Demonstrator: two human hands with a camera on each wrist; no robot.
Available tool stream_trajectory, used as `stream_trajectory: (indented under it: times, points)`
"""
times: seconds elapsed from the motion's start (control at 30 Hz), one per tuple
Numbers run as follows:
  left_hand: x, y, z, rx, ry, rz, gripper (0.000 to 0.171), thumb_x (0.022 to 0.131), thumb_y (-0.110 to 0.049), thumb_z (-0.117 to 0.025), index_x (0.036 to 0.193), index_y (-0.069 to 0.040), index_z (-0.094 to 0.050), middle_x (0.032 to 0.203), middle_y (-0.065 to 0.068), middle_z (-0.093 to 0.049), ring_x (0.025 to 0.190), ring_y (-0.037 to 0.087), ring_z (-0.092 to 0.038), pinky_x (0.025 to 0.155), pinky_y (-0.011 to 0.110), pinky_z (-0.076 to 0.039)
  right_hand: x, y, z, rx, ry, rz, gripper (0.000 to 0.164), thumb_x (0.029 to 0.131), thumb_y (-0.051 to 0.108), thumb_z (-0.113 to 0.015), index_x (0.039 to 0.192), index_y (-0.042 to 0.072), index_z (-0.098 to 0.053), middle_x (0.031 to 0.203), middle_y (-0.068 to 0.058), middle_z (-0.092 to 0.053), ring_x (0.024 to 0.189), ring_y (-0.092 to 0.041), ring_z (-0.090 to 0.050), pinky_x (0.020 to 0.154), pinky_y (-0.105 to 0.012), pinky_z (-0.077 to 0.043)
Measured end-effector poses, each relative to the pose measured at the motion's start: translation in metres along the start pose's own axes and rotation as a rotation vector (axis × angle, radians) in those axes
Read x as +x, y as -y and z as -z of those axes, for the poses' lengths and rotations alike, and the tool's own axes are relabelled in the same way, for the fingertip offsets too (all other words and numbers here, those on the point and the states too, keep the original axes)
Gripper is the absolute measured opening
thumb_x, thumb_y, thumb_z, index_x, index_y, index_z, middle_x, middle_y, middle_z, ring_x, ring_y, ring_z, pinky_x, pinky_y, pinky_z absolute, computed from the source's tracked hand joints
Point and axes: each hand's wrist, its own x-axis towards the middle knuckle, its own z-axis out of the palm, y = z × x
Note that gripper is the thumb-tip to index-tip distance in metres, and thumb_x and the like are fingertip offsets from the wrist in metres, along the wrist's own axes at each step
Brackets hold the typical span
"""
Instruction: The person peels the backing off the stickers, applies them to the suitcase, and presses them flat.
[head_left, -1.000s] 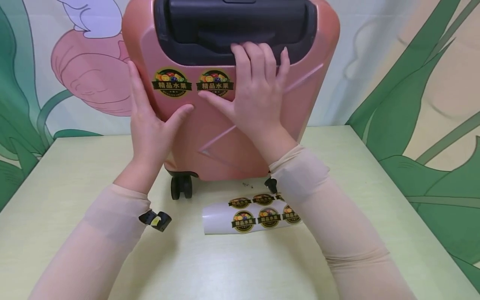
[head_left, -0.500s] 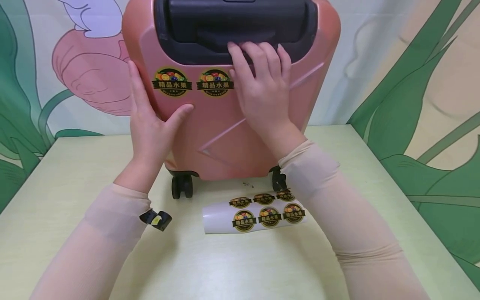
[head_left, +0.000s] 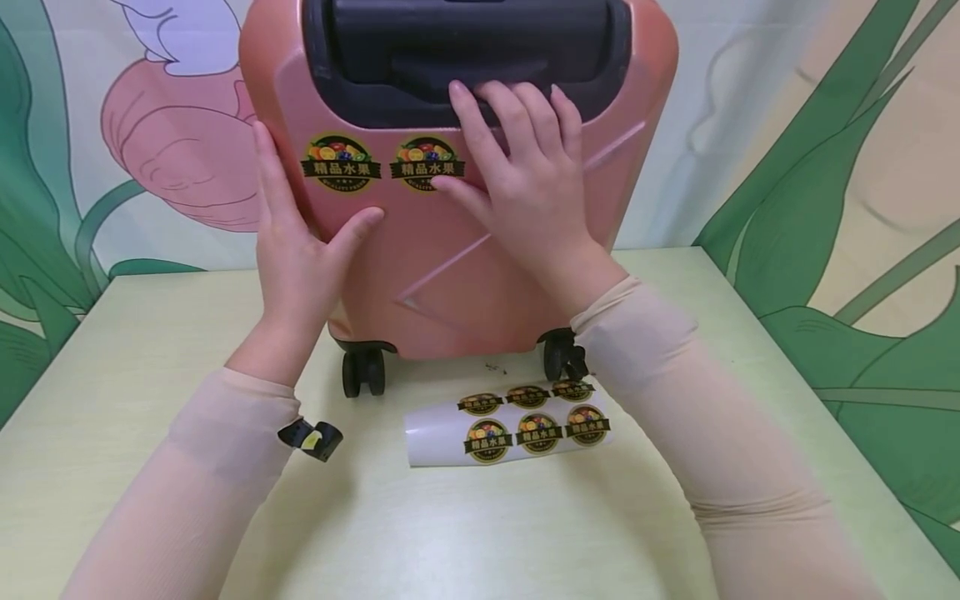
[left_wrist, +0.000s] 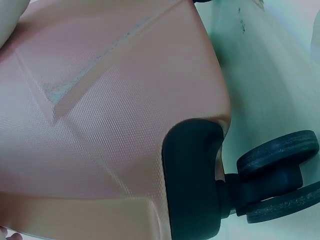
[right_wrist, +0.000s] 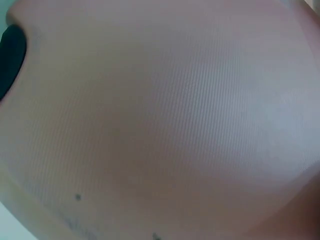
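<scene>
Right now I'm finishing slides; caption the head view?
Left grip and right grip on a pink suitcase bearing two fruit stickers, sticker sheet on the table.

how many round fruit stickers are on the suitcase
2: the first sticker nearer the left hand, the second sticker partly covered by the right hand; others may be hidden.

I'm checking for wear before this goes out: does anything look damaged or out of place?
Yes. On the suitcase, a rough greyish patch at the corner of the angled line looks scuffed, unlike the even pink around it. Dark specks also mark the pale table near its base; I can't tell what they are.
</scene>
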Motion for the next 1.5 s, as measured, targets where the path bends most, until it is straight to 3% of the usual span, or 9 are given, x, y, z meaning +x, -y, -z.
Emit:
stream_trajectory:
  times: [0.27, 0.53, 0.87, 1.03, 1.17, 1.33, 1.5]
  points:
    - [-0.001, -0.001, 0.001, 0.005, 0.004, 0.01, 0.104, 0.077, -0.043, -0.071, 0.151, -0.016, -0.003, 0.149, -0.011, -0.023, 0.129, -0.001, -0.03, 0.099, 0.019, -0.034, 0.003, -0.002, 0.002, 0.021, -0.068, -0.007, 0.034, 0.098, 0.026, -0.047, 0.128, 0.015, -0.058, 0.12, -0.01, -0.057, 0.114, -0.026, -0.047, 0.107, -0.042, -0.021]
    - [-0.001, -0.002, 0.003, 0.005, 0.003, -0.006, 0.102, 0.078, -0.039, -0.071, 0.151, -0.013, -0.004, 0.149, -0.009, -0.023, 0.129, 0.0, -0.029, 0.1, 0.019, -0.033, 0.001, -0.006, 0.006, 0.024, 0.017, 0.034, 0.048, 0.095, 0.04, -0.049, 0.134, 0.012, -0.051, 0.128, -0.012, -0.052, 0.12, -0.028, -0.041, 0.109, -0.043, -0.017]
    - [-0.011, -0.001, 0.006, 0.085, 0.065, 0.016, 0.094, 0.083, -0.041, -0.066, 0.151, -0.016, -0.005, 0.152, -0.008, -0.018, 0.132, -0.001, -0.023, 0.104, 0.021, -0.027, -0.002, -0.01, 0.014, 0.018, 0.005, 0.052, 0.035, 0.1, 0.016, -0.041, 0.132, 0.011, -0.053, 0.131, -0.011, -0.051, 0.124, -0.026, -0.042, 0.108, -0.047, -0.017]
    - [-0.034, 0.008, 0.011, 0.122, 0.168, 0.012, 0.084, 0.088, -0.03, -0.063, 0.151, -0.015, -0.009, 0.152, -0.004, -0.021, 0.134, 0.007, -0.026, 0.107, 0.032, -0.026, -0.028, -0.005, 0.02, 0.076, -0.039, 0.103, 0.033, 0.094, 0.012, -0.052, 0.127, 0.011, -0.057, 0.134, -0.012, -0.049, 0.128, -0.027, -0.039, 0.106, -0.055, -0.015]
    - [-0.061, 0.018, 0.019, 0.066, 0.278, 0.025, 0.078, 0.089, -0.02, -0.062, 0.15, -0.012, -0.015, 0.15, 0.001, -0.027, 0.134, 0.018, -0.03, 0.104, 0.048, -0.03, -0.06, 0.002, 0.028, 0.192, -0.028, 0.184, 0.036, 0.086, 0.006, -0.06, 0.122, 0.009, -0.059, 0.13, -0.013, -0.053, 0.124, -0.028, -0.043, 0.103, -0.054, -0.023]
    - [-0.091, 0.024, 0.029, -0.027, 0.483, 0.17, 0.072, 0.091, -0.022, -0.06, 0.15, -0.016, -0.017, 0.151, 0.001, -0.024, 0.129, 0.03, -0.039, 0.095, 0.056, -0.036, -0.097, 0.007, 0.043, 0.358, 0.139, 0.179, 0.032, 0.084, 0.002, -0.059, 0.117, 0.001, -0.061, 0.123, -0.017, -0.056, 0.114, -0.034, -0.051, 0.094, -0.048, -0.039]
    - [-0.117, 0.027, 0.031, -0.079, 0.666, 0.291, 0.057, 0.093, -0.023, -0.058, 0.143, -0.006, -0.035, 0.151, 0.01, -0.025, 0.117, 0.033, -0.051, 0.093, 0.053, -0.039, -0.128, 0.012, 0.053, 0.464, 0.36, 0.082, 0.028, 0.081, 0.003, -0.064, 0.109, -0.001, -0.065, 0.11, -0.015, -0.062, 0.101, -0.031, -0.058, 0.084, -0.042, -0.047]
